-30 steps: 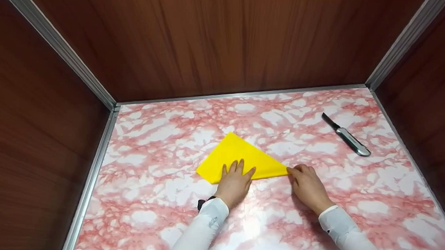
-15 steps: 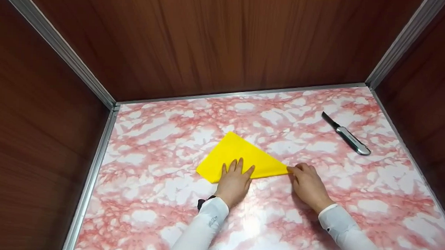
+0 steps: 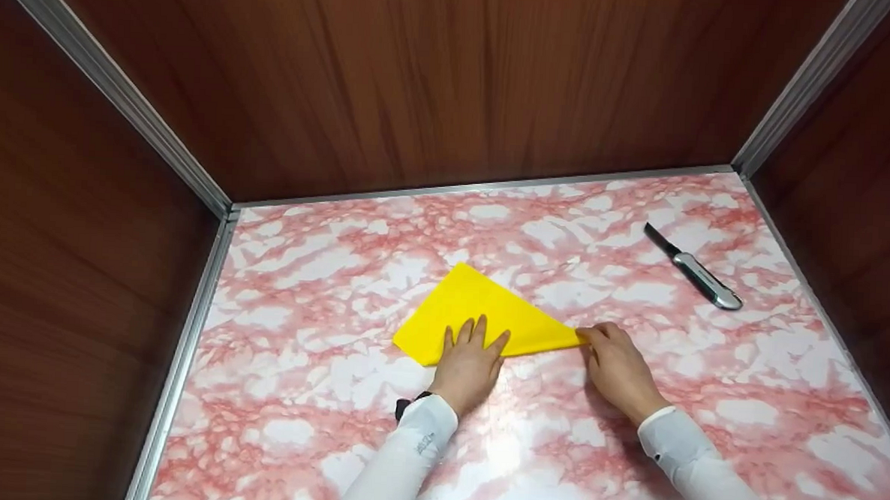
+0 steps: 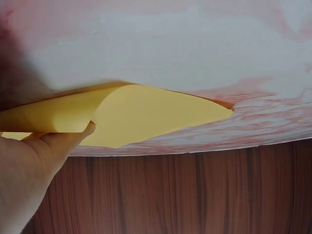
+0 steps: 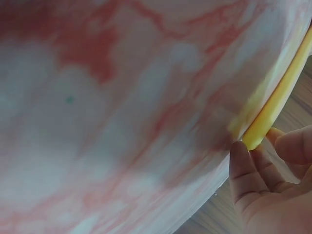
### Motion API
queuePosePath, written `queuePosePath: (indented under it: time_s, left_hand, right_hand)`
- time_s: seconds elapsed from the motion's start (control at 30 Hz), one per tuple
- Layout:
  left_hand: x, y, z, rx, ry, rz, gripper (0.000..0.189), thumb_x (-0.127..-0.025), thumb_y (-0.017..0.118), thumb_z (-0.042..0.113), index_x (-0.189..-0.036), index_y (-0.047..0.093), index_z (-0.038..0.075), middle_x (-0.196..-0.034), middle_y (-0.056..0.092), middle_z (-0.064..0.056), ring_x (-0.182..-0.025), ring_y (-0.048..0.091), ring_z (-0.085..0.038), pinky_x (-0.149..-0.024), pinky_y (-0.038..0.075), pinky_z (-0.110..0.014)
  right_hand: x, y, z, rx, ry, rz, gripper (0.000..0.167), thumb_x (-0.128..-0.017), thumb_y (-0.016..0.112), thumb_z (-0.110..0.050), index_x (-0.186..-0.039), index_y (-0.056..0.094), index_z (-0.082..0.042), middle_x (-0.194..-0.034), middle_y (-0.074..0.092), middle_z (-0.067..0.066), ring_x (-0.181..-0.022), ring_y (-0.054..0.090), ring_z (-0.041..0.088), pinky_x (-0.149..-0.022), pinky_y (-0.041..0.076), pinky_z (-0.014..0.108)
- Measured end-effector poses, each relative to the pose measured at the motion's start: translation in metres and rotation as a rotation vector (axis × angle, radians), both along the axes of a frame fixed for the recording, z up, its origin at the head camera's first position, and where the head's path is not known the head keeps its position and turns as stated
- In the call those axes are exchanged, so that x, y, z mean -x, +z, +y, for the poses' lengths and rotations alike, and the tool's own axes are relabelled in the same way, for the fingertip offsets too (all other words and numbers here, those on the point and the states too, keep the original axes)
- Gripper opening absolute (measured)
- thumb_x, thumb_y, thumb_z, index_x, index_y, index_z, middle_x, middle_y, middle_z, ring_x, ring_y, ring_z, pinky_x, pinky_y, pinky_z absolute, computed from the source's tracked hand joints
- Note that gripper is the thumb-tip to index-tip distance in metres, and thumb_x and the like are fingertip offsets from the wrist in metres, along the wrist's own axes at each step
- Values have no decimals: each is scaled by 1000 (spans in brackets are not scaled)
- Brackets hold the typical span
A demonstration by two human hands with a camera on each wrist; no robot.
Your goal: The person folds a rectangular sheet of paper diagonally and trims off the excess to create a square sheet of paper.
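A folded sheet of yellow paper (image 3: 461, 299) lies on the table, one corner pointing away and a narrow tip reaching right. My left hand (image 3: 468, 367) rests on its near part with spread, straight fingers. In the left wrist view the paper (image 4: 161, 114) has a rounded, rolled-over fold, and the thumb of the left hand (image 4: 34, 165) touches it. At the right tip, my right hand (image 3: 620, 367) pinches the paper between thumb and fingers. The right wrist view shows this narrow yellow end (image 5: 275, 105) at the fingertips of the right hand (image 5: 278, 190).
A utility knife (image 3: 703, 280) with a dark blade extended lies at the far right of the pink-and-white marbled table (image 3: 295, 424). Brown wood-grain panels (image 3: 452, 85) with metal edging stand at the back and both sides.
My right hand has shifted very slightly at the paper's right tip. The left hand, the paper's outline and the knife look unchanged.
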State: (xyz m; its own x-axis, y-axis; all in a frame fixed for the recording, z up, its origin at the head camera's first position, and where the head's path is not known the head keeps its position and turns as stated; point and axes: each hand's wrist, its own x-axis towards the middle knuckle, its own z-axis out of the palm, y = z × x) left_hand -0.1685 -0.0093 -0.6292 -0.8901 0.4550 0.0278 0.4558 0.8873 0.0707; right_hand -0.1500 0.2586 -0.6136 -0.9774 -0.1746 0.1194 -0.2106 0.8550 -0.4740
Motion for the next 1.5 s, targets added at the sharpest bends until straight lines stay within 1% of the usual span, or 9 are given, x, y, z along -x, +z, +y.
queuePosePath:
  time_s: [0.13, 0.2, 0.33, 0.4, 0.5, 0.67, 0.83, 1.1, 1.5]
  left_hand:
    - [0, 0, 0, -3, 2, -7, 47, -102, 44, 44, -148, 42, 36, -154, 33, -15, -139, 30, -35, -106, 23, -64]
    - [0, 0, 0, -3, 5, -10, 47, -102, 44, 44, -148, 42, 36, -154, 32, -15, -139, 30, -35, -107, 22, -64]
    - [0, 0, 0, -5, 16, -13, 48, -102, 42, 44, -149, 41, 34, -154, 32, -15, -139, 30, -35, -107, 22, -63]
    - [0, 0, 0, -5, 18, -19, 48, -102, 42, 44, -149, 40, 34, -154, 31, -15, -140, 29, -36, -107, 22, -63]
    - [-1, 0, 0, -4, 19, -29, 48, -102, 41, 44, -150, 38, 34, -155, 30, -15, -140, 28, -35, -108, 21, -63]
    - [-1, 0, 0, 0, 23, -39, 49, -103, 40, 45, -150, 38, 34, -155, 29, -15, -141, 26, -35, -109, 19, -62]
    - [0, 0, 1, 11, 33, -49, 48, -103, 40, 45, -150, 38, 35, -155, 29, -15, -142, 26, -34, -109, 19, -62]
    - [1, 1, 2, 6, 36, -52, 48, -102, 42, 45, -149, 40, 35, -154, 32, -14, -140, 28, -34, -108, 21, -62]
    - [0, 4, 2, 9, 39, -59, 49, -102, 41, 45, -150, 38, 34, -155, 29, -14, -142, 26, -34, -108, 20, -62]
  right_hand:
    - [1, -1, 3, 24, 0, -13, 43, -94, 57, -4, -137, 52, -6, -125, 50, 15, -112, 50, 32, -99, 39, 53]
    - [2, -1, 4, 46, -7, -14, 47, -94, 57, -3, -140, 50, -7, -124, 51, 14, -112, 51, 32, -99, 39, 52]
    - [3, 0, 5, 90, -21, -12, 46, -94, 56, 0, -139, 51, -7, -121, 54, 13, -111, 53, 31, -98, 39, 53]
    - [4, -1, 6, 92, -17, -8, 44, -93, 55, 1, -136, 54, -7, -121, 54, 12, -112, 53, 31, -99, 39, 52]
    - [3, -2, 7, 55, 18, 4, 42, -92, 56, 2, -133, 58, -8, -121, 54, 11, -111, 51, 31, -98, 39, 51]
    - [2, -4, 7, -54, 93, 26, 41, -93, 58, -3, -133, 60, -11, -122, 53, 10, -109, 48, 30, -95, 41, 48]
    - [2, -4, 6, -99, 116, 37, 39, -94, 59, -7, -133, 61, -9, -121, 52, 10, -106, 47, 29, -94, 41, 48]
    - [2, -3, 5, -125, 122, 26, 42, -92, 60, -6, -133, 60, -8, -119, 53, 11, -108, 46, 31, -92, 40, 49]
    - [2, -3, 5, -122, 127, 32, 40, -93, 60, -9, -133, 60, -8, -118, 54, 11, -107, 47, 31, -91, 41, 49]
